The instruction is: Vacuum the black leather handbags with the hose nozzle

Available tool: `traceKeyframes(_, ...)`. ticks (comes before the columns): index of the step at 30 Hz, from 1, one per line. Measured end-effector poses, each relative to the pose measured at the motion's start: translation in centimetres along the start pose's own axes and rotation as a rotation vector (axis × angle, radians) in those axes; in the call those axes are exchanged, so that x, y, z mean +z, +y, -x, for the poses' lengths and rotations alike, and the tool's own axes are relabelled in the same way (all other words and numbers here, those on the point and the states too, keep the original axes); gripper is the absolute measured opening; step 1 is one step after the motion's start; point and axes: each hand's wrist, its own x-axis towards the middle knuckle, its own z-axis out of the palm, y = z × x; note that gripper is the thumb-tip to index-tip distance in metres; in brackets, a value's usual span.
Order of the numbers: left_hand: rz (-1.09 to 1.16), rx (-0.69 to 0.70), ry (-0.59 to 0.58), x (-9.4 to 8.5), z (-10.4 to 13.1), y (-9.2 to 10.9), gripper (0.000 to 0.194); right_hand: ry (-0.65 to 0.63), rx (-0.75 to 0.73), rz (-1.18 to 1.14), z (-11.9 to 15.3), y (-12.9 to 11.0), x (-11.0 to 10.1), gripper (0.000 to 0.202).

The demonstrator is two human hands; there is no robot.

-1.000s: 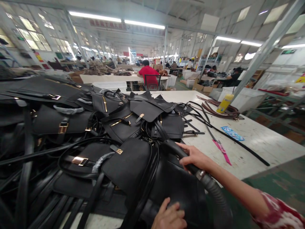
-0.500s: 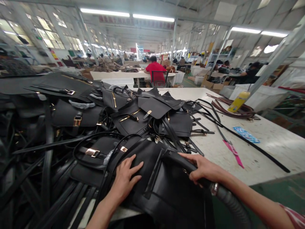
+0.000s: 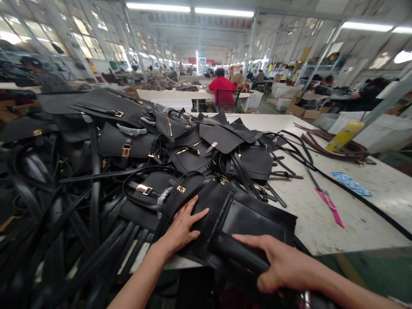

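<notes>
Flat on a black leather piece near the table's front edge lies my left hand, its fingers spread. My right hand is wrapped round a black tool handle with a metal clamp at its rear, low over the piece's front part. The handle's tip rests at or just above a seam beside a rectangular pocket panel. Left of my left hand is a black bag with a gold buckle and thin handles.
Black bags and straps pile up at the left. The white table bears brown straps, a yellow bottle, a blue card and a pink strip. A person in red sits beyond.
My right hand has moved the tool towards the front edge, uncovering the pocket panel. My left hand stays spread on the leather. The view has shifted left.
</notes>
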Motion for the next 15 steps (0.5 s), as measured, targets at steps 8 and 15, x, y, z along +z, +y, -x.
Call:
traceKeyframes(8, 0.014, 0.021, 0.024, 0.5, 0.1, -0.3, 0.081, 0.025, 0.051, 0.033, -0.4, -0.5, 1.1, 0.089)
traceKeyframes(15, 0.059, 0.041, 0.053, 0.1, 0.3, -0.6, 0.075, 0.219, -0.23, 0.136, -1.8, -1.4, 2.8, 0.081)
